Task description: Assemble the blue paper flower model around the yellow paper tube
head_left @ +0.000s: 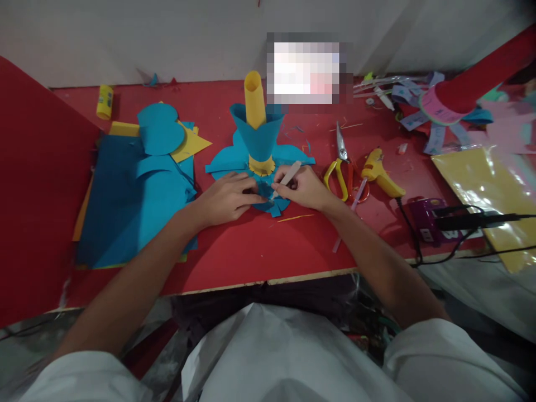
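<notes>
A blue paper flower (251, 159) with a blue cone and an upright yellow paper tube (255, 100) stands on the red table (251, 245). My left hand (226, 198) lies on the flower's front petals, fingers curled and pressing the blue paper down. My right hand (304, 187) is closed in a pinch on a pale glue stick (288, 176), whose tip touches the blue petal between my hands.
A stack of blue and yellow paper sheets (138, 195) lies left. Scissors with yellow handles (341, 162), a yellow glue gun (379, 173) and a purple power strip (427, 218) with black cords lie right. A yellow sheet (486, 184) and paper scraps sit far right. A red board (37, 190) leans at left.
</notes>
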The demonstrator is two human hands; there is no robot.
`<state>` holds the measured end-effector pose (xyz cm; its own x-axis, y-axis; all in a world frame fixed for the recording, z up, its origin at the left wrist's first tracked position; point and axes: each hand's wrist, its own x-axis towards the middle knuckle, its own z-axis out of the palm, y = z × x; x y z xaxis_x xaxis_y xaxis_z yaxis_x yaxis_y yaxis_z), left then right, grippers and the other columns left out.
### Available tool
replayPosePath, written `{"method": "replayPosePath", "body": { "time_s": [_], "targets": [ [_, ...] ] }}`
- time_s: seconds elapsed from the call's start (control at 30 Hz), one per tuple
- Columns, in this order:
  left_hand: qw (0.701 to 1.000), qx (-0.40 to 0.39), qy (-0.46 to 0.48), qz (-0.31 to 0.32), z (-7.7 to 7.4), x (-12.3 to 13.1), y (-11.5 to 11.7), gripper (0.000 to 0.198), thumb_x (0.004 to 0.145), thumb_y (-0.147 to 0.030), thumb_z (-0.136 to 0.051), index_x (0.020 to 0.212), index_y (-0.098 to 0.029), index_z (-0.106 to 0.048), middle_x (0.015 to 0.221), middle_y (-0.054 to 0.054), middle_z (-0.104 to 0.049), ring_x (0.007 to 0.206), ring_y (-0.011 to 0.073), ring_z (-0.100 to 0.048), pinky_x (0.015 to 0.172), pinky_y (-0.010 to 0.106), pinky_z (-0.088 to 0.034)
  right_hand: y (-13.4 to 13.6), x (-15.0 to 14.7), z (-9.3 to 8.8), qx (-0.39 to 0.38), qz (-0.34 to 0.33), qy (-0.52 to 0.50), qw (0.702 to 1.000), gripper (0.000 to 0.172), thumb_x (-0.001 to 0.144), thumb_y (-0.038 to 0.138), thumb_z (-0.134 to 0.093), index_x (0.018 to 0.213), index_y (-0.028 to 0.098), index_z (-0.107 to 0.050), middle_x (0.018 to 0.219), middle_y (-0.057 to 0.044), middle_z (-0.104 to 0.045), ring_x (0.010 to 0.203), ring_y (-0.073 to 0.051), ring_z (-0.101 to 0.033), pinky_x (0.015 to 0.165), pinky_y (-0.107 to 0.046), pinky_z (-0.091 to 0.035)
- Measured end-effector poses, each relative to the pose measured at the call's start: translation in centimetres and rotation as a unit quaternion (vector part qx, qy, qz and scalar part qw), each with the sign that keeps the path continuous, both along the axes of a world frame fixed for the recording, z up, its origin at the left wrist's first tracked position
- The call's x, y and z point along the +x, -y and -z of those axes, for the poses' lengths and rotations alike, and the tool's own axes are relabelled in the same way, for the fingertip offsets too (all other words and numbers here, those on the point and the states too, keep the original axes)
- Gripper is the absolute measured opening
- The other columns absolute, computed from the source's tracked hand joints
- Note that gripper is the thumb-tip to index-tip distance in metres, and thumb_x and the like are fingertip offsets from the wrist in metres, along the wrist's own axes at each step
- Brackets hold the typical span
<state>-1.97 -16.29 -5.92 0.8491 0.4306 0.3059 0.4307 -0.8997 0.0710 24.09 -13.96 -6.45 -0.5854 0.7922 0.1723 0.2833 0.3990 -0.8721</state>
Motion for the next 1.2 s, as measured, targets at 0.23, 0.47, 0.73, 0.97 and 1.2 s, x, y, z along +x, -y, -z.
{"method": "replayPosePath", "body": {
  "time_s": [0.23,0.47,0.73,0.97,1.2],
  "targets": [
    [1.000,-0.002,0.014,0.006,0.01,0.10,-0.03,0.037,0.101,-0.012,-0.047,0.118,-0.028,-0.076,0.101,0.007,-0.070,0.095,0.0221,-0.061,0.081,0.035,-0.043,-0.09,0.03,0.11,0.002,-0.008,-0.005,1.000,0.028,0.094,0.045,-0.064,0.082,0.020,-0.059,0.068,0.000,-0.064,0.060,-0.012,-0.053,0.058,-0.028,-0.040],
    [1.000,-0.011,0.014,0.003,0.05,0.02,-0.02,0.038,0.101,-0.011,-0.048,0.120,-0.029,-0.076,0.102,0.007,-0.070,0.097,0.0215,-0.062,0.083,0.034,-0.043,-0.11,-0.01,0.15,0.009,0.007,-0.001,1.000,0.031,0.095,0.049,-0.064,0.083,0.021,-0.059,0.067,0.000,-0.063,0.061,-0.013,-0.053,0.057,-0.028,-0.040],
    [1.000,-0.004,0.020,0.007,0.06,0.09,0.01,0.037,0.101,-0.011,-0.049,0.119,-0.028,-0.076,0.100,0.007,-0.069,0.095,0.0219,-0.061,0.081,0.035,-0.042,-0.10,0.02,-0.02,0.012,0.008,0.004,1.000,0.033,0.093,0.050,-0.066,0.081,0.021,-0.059,0.068,0.000,-0.063,0.062,-0.014,-0.053,0.058,-0.029,-0.039],
    [1.000,-0.004,-0.002,-0.001,-0.09,0.03,0.00,0.038,0.102,-0.013,-0.046,0.121,-0.029,-0.076,0.101,0.007,-0.070,0.096,0.0212,-0.062,0.081,0.035,-0.044,-0.05,-0.01,-0.09,0.012,0.004,0.004,1.000,0.034,0.093,0.052,-0.065,0.079,0.021,-0.058,0.068,0.000,-0.063,0.062,-0.014,-0.051,0.057,-0.030,-0.038],
    [1.000,-0.005,0.005,0.004,-0.03,0.06,-0.04,0.037,0.102,-0.012,-0.048,0.120,-0.028,-0.076,0.101,0.007,-0.070,0.095,0.0214,-0.061,0.081,0.035,-0.043,-0.05,-0.01,0.08,0.022,-0.005,-0.005,1.000,0.026,0.094,0.042,-0.065,0.081,0.021,-0.059,0.069,0.000,-0.064,0.062,-0.013,-0.053,0.060,-0.030,-0.040]
  ]
}}
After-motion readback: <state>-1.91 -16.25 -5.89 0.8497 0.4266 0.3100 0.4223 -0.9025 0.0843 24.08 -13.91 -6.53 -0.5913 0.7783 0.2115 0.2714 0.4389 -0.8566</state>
